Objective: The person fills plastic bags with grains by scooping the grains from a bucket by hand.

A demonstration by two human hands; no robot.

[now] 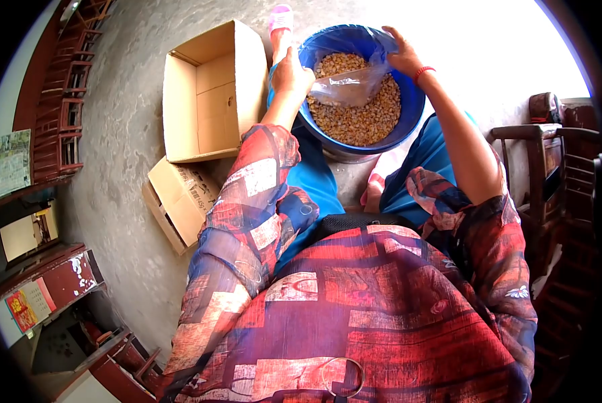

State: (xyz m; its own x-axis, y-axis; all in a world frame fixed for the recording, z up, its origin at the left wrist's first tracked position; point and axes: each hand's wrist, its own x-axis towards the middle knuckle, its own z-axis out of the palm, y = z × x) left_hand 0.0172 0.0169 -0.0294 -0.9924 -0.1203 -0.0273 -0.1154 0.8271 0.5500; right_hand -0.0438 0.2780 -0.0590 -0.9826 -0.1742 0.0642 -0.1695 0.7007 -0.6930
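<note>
Plastic bag [347,87]: clear film, in the mouth of the blue bucket, stretched between both hands. Left to right: dark wooden chairs [72,114] along the wall; open cardboard box [213,101] on the concrete floor [123,134], flaps away, inside visible; smaller carton [187,195] just below it in view, tilted, printing on one face. Left hand [291,75] at the bucket's left rim, fingers closed on the film; fingertips partly hidden, exact pinch can't be told. Bucket [414,107] sits between the person's legs, holding yellowish kernels [361,124], cracked corn by the look. Film lies across the kernels, part bunched toward the right. Right hand [403,57], red bracelet [422,71] on the wrist, at the upper right rim, thumb and fingers closed on the film; whether it also bears on the rim, can't tell. Wooden armchair [539,131] far right. Handling, my read: film is light, limp, slippery, tears if yanked. Take it by the gathered edge, one hand per side, several layers per pinch. Loose kernels would spill if the film drags them over the rim.
</note>
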